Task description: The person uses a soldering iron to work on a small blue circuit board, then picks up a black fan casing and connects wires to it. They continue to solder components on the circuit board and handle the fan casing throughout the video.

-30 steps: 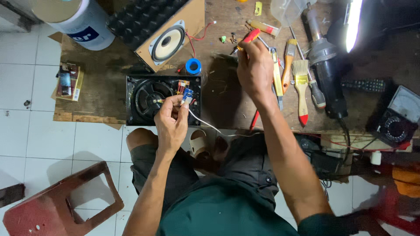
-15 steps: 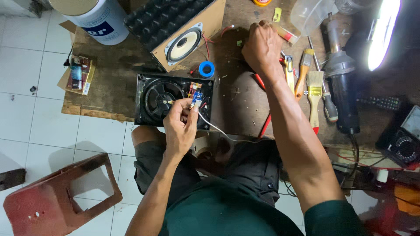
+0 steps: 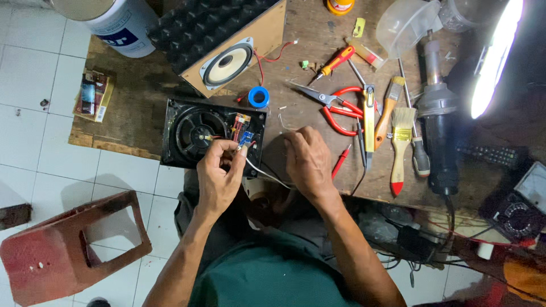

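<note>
My left hand (image 3: 219, 176) pinches a small blue circuit board (image 3: 245, 138) with wires, held just over the right edge of a black speaker unit (image 3: 193, 133) on the wooden workbench (image 3: 307, 62). A white cable (image 3: 267, 176) runs from the board toward my right hand (image 3: 307, 159). That hand hovers near the bench's front edge with its fingers curled; what it holds is hidden from view. A thin red probe (image 3: 341, 161) lies just to its right.
A wooden speaker box (image 3: 227, 51) lies at the back, with blue tape (image 3: 258, 96) beside it. Red-handled scissors (image 3: 335, 105), screwdrivers, a paintbrush (image 3: 401, 148) and a heat gun (image 3: 438, 125) lie right. A lamp (image 3: 495, 57) glares. A multimeter (image 3: 520, 202) and a red stool (image 3: 68, 250) sit nearby.
My right hand has drawn back from the tools at the far side of the bench to the near edge, beside my left hand. The left hand still holds the small board.
</note>
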